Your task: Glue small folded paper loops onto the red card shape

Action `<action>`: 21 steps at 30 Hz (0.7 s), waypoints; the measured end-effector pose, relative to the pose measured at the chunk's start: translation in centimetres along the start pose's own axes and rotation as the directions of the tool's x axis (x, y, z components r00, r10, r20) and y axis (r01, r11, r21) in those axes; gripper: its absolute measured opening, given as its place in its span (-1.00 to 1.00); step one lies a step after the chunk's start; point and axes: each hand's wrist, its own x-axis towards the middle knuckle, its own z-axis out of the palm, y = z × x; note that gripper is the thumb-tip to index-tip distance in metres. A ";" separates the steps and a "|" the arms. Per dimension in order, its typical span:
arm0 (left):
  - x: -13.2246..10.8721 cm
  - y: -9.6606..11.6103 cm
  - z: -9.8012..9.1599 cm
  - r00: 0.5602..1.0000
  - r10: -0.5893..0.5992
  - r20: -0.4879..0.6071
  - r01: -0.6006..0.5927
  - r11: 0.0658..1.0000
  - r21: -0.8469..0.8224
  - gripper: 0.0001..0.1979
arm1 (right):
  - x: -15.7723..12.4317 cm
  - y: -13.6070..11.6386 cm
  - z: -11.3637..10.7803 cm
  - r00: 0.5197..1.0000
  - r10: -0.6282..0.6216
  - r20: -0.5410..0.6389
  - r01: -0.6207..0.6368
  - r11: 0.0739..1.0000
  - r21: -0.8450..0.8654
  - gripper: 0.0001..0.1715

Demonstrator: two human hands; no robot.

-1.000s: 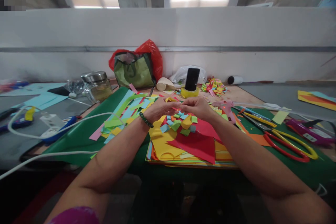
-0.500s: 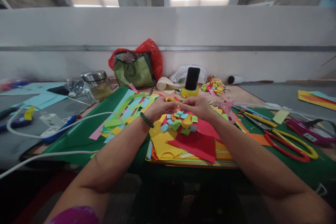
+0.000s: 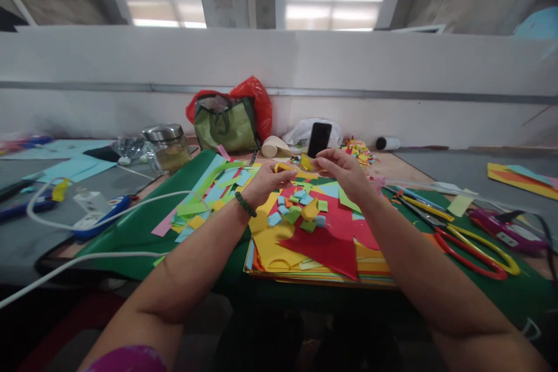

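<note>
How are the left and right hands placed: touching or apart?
Apart. The head view shows a visible gap between the left hand and the right hand.

Open air above paper scraps [image 3: 300, 209]; phone [image 3: 319, 138] blocks beyond, scissors [image 3: 440, 228] right, white cables [image 3: 108, 255] left.

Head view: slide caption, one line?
Left hand holds a yellow strip, right hand apart, with coloured paper scraps and scissors nearby.

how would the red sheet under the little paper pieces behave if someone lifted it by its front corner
The red sheet looks thin, so it would probably be light and rather floppy. The little paper pieces appear to lie loose on it, so they would likely slide off as it tilts.
</note>
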 end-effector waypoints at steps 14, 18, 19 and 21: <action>-0.5 0.3 -0.2 1.000 0.012 0.027 -0.015 0.992 0.122 -0.45 | 0.2 -1.3 1.4 0.981 0.030 0.189 0.027 0.956 -0.291 -0.75; -0.8 0.7 -0.2 0.983 0.050 0.177 -0.088 0.974 0.210 -0.70 | -0.1 -2.6 1.0 0.959 -0.001 0.284 0.149 0.854 -0.499 -0.80; -0.9 0.7 -0.2 0.979 0.043 0.199 -0.090 0.968 0.235 -0.73 | -0.3 -2.8 1.0 0.952 0.004 0.305 0.165 0.834 -0.526 -0.80; -0.9 0.6 -0.2 0.979 0.026 0.201 -0.080 0.961 0.266 -0.76 | -0.6 -3.2 1.0 0.944 0.011 0.330 0.186 0.807 -0.560 -0.80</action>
